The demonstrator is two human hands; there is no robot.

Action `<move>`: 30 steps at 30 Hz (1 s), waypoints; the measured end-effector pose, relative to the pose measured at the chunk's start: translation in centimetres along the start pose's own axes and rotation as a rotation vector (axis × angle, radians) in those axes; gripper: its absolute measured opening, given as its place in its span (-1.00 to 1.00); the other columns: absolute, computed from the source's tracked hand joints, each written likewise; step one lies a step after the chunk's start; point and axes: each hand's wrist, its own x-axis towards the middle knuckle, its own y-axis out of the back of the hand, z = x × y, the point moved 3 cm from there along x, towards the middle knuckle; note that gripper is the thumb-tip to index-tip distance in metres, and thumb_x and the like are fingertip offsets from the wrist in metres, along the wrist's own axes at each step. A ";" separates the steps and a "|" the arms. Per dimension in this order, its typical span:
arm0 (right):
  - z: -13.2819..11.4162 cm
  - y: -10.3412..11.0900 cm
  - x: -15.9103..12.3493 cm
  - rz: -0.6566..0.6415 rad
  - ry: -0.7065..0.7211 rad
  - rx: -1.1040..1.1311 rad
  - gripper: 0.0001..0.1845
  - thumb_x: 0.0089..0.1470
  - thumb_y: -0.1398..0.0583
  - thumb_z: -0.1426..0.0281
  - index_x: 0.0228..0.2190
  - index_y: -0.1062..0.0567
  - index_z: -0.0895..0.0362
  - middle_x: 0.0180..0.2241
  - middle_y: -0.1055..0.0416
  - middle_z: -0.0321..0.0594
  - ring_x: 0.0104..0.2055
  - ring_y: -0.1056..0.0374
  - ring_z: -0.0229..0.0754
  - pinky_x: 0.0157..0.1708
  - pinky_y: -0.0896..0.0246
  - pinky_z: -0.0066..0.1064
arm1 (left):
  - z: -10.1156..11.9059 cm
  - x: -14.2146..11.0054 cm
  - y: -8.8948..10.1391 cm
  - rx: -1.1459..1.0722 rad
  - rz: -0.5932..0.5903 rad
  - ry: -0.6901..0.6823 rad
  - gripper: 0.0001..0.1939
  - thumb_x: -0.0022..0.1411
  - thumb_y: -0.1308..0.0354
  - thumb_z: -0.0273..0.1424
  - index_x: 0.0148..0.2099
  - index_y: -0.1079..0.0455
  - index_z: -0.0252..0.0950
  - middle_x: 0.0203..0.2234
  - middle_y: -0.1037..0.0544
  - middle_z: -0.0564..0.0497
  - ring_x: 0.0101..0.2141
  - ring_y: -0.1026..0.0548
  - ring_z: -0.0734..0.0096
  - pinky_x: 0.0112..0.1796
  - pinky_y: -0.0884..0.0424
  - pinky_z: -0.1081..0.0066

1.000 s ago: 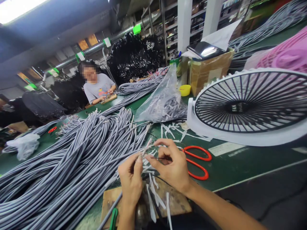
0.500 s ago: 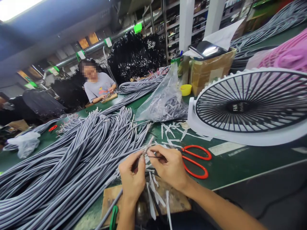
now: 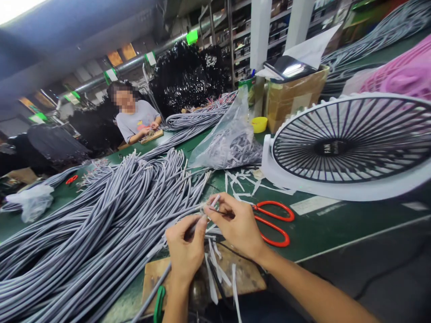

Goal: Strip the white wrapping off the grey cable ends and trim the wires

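Observation:
My left hand point(image 3: 185, 246) is closed in a pinch around a grey cable point(image 3: 153, 291) close to its end; the cable trails down past the wrist. Touching it from the right, my right hand point(image 3: 237, 224) has thumb and forefinger closed on the cable's stripped end, where a pale inner strand point(image 3: 214, 201) sticks up. A thin dark strand also shows at the right fingers; its kind is unclear. Beneath both hands lies a worn wooden board point(image 3: 247, 269) with white strips point(image 3: 220, 269) on it. Red-handled scissors point(image 3: 274, 211) lie just right of my right hand, blades partly hidden.
A large heap of grey cables point(image 3: 84, 233) covers the left of the green table. Behind my hands stand a plastic bag of scraps point(image 3: 232, 143) and a cardboard box point(image 3: 291, 98). A white fan point(image 3: 333, 148) is at right. Across the table sits a co-worker point(image 3: 136, 116).
My right fingers have shifted slightly up at the cable end, and the pale strand now leans more to the right. The left hand keeps its pinch. The whole view has shifted slightly.

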 end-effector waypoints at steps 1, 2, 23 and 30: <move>0.1 0.0 0.1 -0.021 -0.033 0.042 -0.76 0.04 -0.14 0.27 -0.55 -0.36 0.16 -0.70 -0.02 -0.45 -0.66 0.04 -0.39 -0.66 0.08 -0.56 | 0.0 0.0 0.0 0.012 0.002 0.011 -0.73 0.14 -0.13 -0.32 -0.52 -0.49 -0.35 -0.69 -0.49 0.05 -0.65 -0.41 0.51 -0.58 -0.33 0.56; 0.1 -0.1 0.2 -0.043 -0.060 0.085 -0.73 0.05 -0.13 0.26 -0.58 -0.33 0.15 -0.69 -0.04 -0.44 -0.65 0.03 -0.38 -0.65 0.06 -0.55 | 0.0 0.0 0.0 0.017 -0.004 0.017 -0.70 0.14 -0.13 -0.31 -0.56 -0.46 -0.35 -0.72 -0.43 0.08 -0.68 -0.36 0.54 -0.62 -0.28 0.58; 0.2 1.0 0.7 0.025 -0.008 0.034 -0.77 0.01 -0.19 0.25 -0.34 -0.46 0.17 -0.65 -0.19 -0.42 -0.64 -0.16 -0.35 -0.66 -0.07 -0.56 | -2.3 -0.4 -0.2 -0.339 0.087 0.241 -0.67 0.16 -0.16 -0.16 -0.23 -0.48 -0.34 -0.64 -0.39 0.10 -0.64 -0.32 0.57 -0.63 -0.26 0.60; -0.7 1.2 0.1 0.039 0.409 -0.355 -0.75 0.22 -0.05 0.40 -0.44 -0.46 0.14 -0.53 -0.43 -0.28 -0.49 -0.34 -0.27 -0.47 -0.17 -0.48 | -1.8 -0.6 -0.7 -0.442 0.113 0.295 -0.66 0.12 -0.20 -0.16 -0.26 -0.50 -0.38 -0.70 -0.34 0.14 -0.75 -0.18 0.67 -0.73 -0.14 0.62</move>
